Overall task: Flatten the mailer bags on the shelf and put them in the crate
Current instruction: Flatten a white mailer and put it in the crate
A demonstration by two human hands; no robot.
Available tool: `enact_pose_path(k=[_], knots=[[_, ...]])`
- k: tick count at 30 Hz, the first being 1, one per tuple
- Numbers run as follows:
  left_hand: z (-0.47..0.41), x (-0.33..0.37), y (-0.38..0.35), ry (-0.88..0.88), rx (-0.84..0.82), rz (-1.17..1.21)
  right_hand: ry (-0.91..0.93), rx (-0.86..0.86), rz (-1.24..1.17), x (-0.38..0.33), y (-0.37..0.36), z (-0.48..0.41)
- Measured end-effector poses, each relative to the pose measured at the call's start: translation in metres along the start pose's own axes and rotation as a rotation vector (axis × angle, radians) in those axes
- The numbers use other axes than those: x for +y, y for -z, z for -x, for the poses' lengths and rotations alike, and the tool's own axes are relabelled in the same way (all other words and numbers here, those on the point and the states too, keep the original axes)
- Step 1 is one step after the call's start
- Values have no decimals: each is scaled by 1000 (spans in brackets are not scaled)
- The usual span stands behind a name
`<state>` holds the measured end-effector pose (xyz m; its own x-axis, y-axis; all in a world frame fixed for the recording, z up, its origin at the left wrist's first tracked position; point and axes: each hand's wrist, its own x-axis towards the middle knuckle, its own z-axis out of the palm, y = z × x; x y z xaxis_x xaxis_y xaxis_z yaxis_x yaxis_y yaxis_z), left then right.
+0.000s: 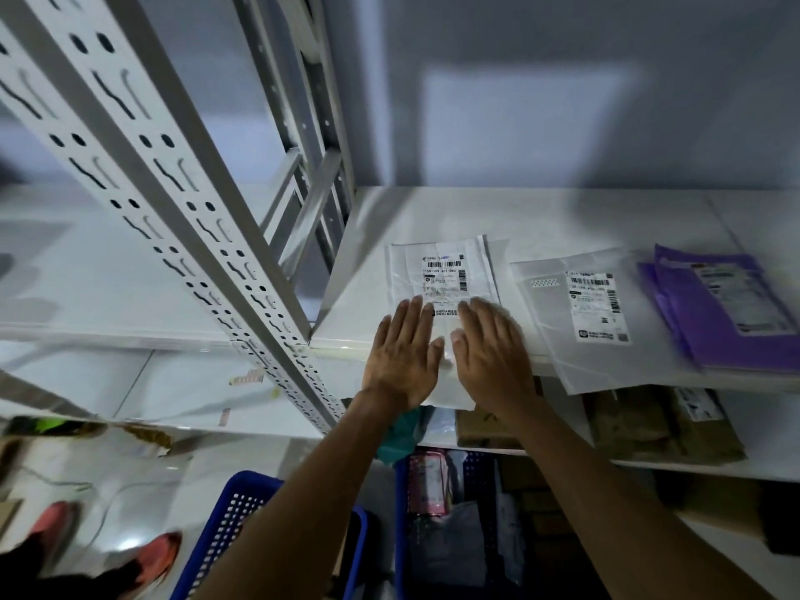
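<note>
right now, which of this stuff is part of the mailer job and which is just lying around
Part of the job:
- white mailer bag, pressed under the flat left hand and right hand
- translucent mailer bag
- purple mailer bags
- shelf
- blue crate

Just lying about:
- brown parcels on the lower shelf
- pink shoes
- perforated steel upright

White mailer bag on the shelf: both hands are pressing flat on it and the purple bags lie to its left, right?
No, the side is wrong. In the head view the left hand and right hand do press flat on the white mailer bag, but the purple bags lie to its right, past a translucent bag.
</note>
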<state>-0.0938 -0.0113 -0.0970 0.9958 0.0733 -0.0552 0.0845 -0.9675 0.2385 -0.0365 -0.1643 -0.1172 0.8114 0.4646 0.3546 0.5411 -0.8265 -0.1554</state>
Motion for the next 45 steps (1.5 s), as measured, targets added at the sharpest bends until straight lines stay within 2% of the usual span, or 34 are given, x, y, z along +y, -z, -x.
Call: enact_pose_path(k=[8, 12, 17, 19, 21, 25, 28, 30, 36, 41, 43, 45], knots=[[5, 1, 8, -25, -67, -6, -60, -80, -60, 3, 5, 26], [19, -3, 8, -98, -105, -142, -53, -97, -165, 9, 14, 36], [40, 7, -1, -94, -3, -157, -78, -17, -222, 12, 39, 51], [52, 13, -10, -86, 5, -143, -163, 21, -205, 14, 50, 60], [66, 19, -16, -86, 15, -143, -336, -1, -295, 18, 57, 70], [105, 43, -20, -92, 50, -55, -669, -314, -761, 35, 61, 99], [122, 51, -33, -34, 135, 10, -787, -373, -1026, 43, 64, 117], [138, 59, -45, 68, 177, 99, -818, -377, -1084, 46, 70, 132], [180, 59, -75, 395, 71, 629, -849, -466, -1116, 55, 68, 181], [206, 50, -101, 346, -190, 858, -909, -515, -1015, 54, 52, 217], [212, 47, -106, 390, -197, 1018, -931, -532, -980, 52, 51, 229], [214, 42, -105, 563, -132, 1231, -974, -530, -978, 50, 49, 239]])
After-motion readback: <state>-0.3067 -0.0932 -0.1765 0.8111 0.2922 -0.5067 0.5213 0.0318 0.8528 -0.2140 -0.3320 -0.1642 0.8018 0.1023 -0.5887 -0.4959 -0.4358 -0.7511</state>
